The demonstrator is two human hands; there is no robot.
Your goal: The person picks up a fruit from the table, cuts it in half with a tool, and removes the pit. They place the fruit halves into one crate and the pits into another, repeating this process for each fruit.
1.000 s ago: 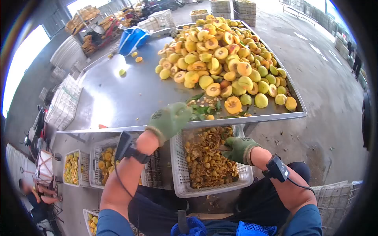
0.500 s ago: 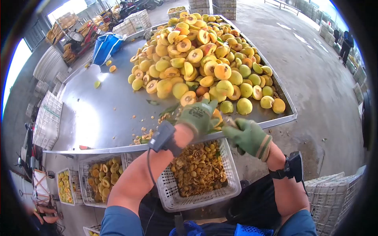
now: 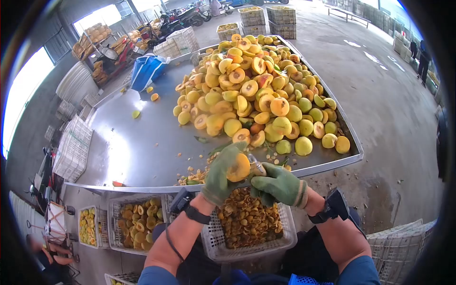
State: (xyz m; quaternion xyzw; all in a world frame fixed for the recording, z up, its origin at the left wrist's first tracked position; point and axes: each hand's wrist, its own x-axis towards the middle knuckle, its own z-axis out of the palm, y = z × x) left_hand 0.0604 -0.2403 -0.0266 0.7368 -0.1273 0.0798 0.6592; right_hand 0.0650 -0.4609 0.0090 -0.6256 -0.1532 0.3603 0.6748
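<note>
Now drawn back from the fruit heap (image 3: 249, 88), the left hand (image 3: 219, 178) is gripping a yellow fruit (image 3: 238, 168) by the table's near edge (image 3: 327, 166) while the right hand (image 3: 280, 184) is clasping a small tool (image 3: 257, 166) (its metal end lying beside the flesh), apparently readying the fruit for coring.

From my feed, I'm seeing a blue-and-white bag (image 3: 148, 72) slumping on the table's far corner, motorbikes (image 3: 183, 18) standing beyond.

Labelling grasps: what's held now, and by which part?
Left hand: cut peach, by its outer side. Right hand: small metallic tool, by the end nearer the palm; fingers hide the rest.
</note>
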